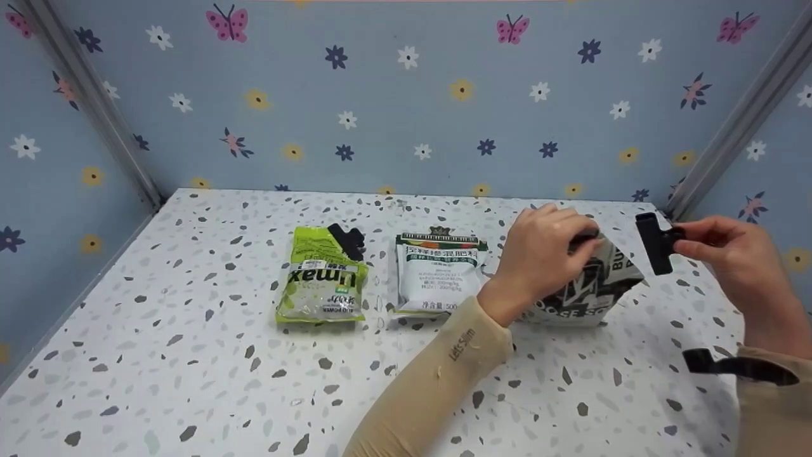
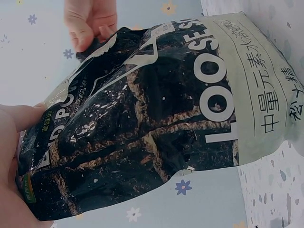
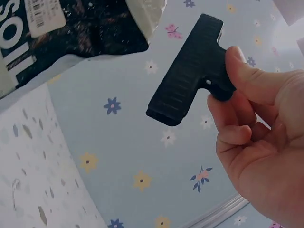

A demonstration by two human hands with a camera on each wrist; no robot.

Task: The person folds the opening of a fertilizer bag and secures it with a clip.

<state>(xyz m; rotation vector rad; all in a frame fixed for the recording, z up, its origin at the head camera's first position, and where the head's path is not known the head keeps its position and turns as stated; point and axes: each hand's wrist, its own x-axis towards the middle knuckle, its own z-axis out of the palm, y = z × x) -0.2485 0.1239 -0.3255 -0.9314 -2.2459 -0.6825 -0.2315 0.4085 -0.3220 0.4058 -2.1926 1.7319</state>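
Observation:
My left hand grips the top of a black and pale green bag printed "LOOSE SOIL", which stands on the table at the right. Part of the bag is hidden behind that hand in the head view. To the right of it, my right hand pinches a black clip by its handles, between thumb and fingers. The clip's long jaw points toward the bag, with a gap between them in the right wrist view.
A lime green bag with another black clip on its top corner lies at the left. Between it and the soil bag lies a white and green bag. A blue patterned wall encloses the speckled table.

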